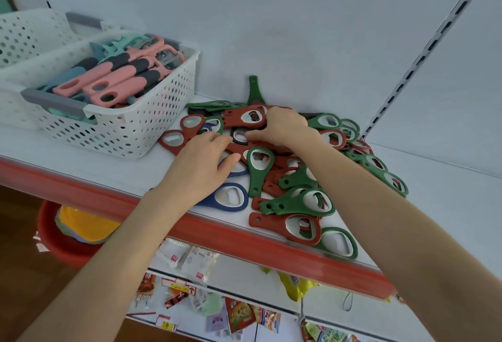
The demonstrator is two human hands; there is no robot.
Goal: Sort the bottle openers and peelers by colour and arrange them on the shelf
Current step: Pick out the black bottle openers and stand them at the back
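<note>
Dozens of bottle openers (294,178) lie in a loose heap on the white shelf (81,157), filling the centre and right of the frame. Green and red ones make up most of the heap, with a few blue and black ones mixed in.

The right hand (282,127) sits at the top of the heap. Its fingers curl over the ring end of a red opener (244,118), and its thumb stretches left against a black opener (239,135). The left hand (201,162) rests flat on the left side of the pile with its fingers loosely spread. Its fingertips reach the same black opener and its thumb is held apart below them. A blue opener (231,197) lies just below that hand, near the red edge strip (190,227) along the front of the shelf.

In the left of the frame, beside the heap but not touching it, stands a white perforated basket (152,124) with grey handles. It is full of pink and teal peelers (119,78) with dark grips. A second white basket (27,34) stands behind it at upper left; I cannot see inside it.

Below the shelf, a red bucket (54,246) shows at lower left and hanging packets (239,311) at bottom centre. A slotted upright (423,53) runs down the pale back panel (271,29) at upper right.
</note>
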